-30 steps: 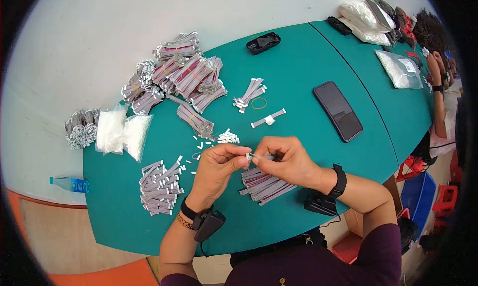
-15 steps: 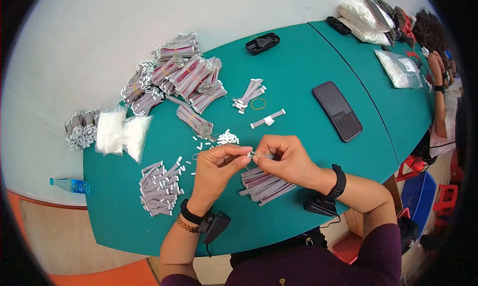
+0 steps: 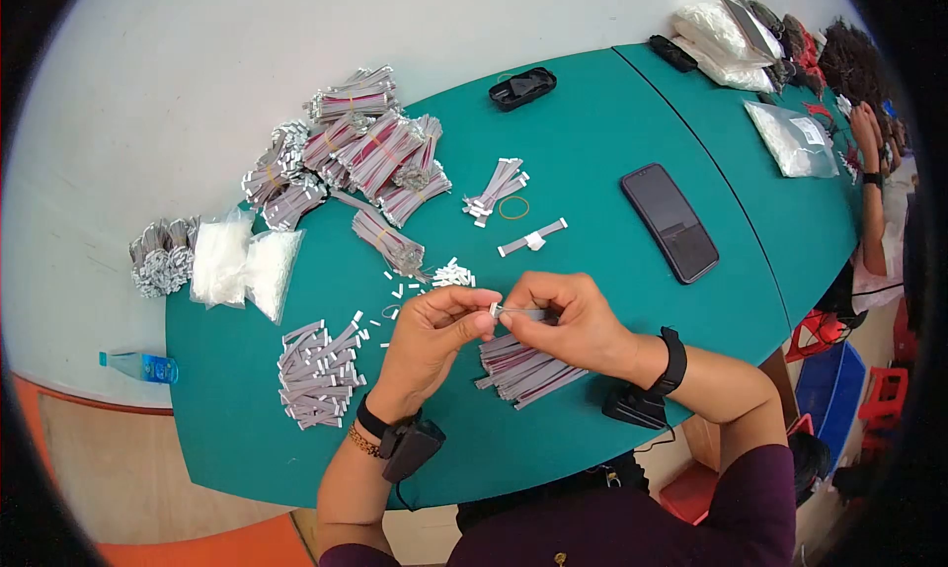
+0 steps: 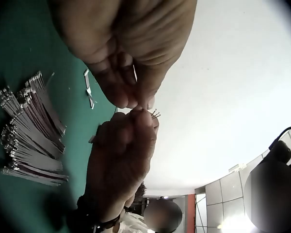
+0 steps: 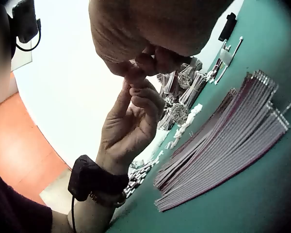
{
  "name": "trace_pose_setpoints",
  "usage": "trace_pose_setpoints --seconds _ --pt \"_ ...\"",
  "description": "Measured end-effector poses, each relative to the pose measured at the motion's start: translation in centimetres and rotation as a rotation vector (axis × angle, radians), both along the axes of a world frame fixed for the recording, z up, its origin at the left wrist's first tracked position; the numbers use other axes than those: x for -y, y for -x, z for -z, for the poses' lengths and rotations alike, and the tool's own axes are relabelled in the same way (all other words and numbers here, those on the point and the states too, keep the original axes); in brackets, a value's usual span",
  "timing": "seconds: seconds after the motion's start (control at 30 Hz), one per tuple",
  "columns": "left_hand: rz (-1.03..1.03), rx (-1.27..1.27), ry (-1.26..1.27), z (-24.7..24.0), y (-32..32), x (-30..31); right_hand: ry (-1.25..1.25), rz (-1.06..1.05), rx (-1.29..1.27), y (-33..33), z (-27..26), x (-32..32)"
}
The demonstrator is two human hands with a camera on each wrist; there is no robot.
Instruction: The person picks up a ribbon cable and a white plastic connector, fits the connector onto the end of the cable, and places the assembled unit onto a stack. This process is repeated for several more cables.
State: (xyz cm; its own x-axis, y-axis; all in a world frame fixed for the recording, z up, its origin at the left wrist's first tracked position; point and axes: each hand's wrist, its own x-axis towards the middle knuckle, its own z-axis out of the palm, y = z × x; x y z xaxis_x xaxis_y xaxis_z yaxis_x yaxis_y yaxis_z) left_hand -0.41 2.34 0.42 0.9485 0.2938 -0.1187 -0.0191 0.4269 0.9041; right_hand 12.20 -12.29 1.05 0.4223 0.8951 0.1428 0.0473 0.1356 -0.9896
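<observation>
In the head view my left hand (image 3: 420,345) pinches a small white connector (image 3: 494,310) between thumb and forefinger. My right hand (image 3: 573,315) pinches a short grey ribbon cable (image 3: 536,314) close to its end, and thin wire ends reach toward the connector. The fingertips of both hands nearly meet, hiding most of the joint between cable and connector. Several thin wire ends (image 4: 156,114) stick out past the right fingers in the left wrist view. Under the right hand lies a pile of loose ribbon cables (image 3: 528,369).
Cables with white connectors (image 3: 318,374) lie left of the hands. Loose white connectors (image 3: 452,273) sit just beyond them. Farther back are banded cable bundles (image 3: 380,152) and bags of white parts (image 3: 217,259). A phone (image 3: 671,221) lies to the right on the green table (image 3: 592,113).
My left wrist turned slightly and then turned back, while the fingertips of both hands stayed together around the connector and cable end. The things on the table have not moved.
</observation>
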Motion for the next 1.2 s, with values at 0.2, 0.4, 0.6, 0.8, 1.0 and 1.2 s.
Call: trace_pose_setpoints --seconds 0.2,0.4,0.6,0.8,1.0,1.2 --pt "-0.049 0.004 -0.074 0.0 -0.2 0.4 0.043 -0.031 -0.103 0.0 -0.1 0.0" --pt "-0.071 0.09 -0.169 0.5 -0.2 0.4 0.078 -0.063 -0.187 0.0 -0.4 0.1" --pt "-0.076 0.112 -0.22 0.6 -0.3 0.6 0.073 -0.089 -0.212 -0.1 -0.7 0.3" --pt "-0.095 0.079 -0.166 0.8 -0.3 0.6 0.072 -0.113 -0.201 -0.5 -0.4 0.0" --pt "-0.072 0.053 -0.107 0.4 -0.4 0.4 0.093 -0.116 -0.215 -0.8 -0.5 -0.1" --pt "-0.078 0.014 -0.16 -0.3 -0.4 0.7 0.058 -0.129 -0.195 -0.7 0.3 -0.3"
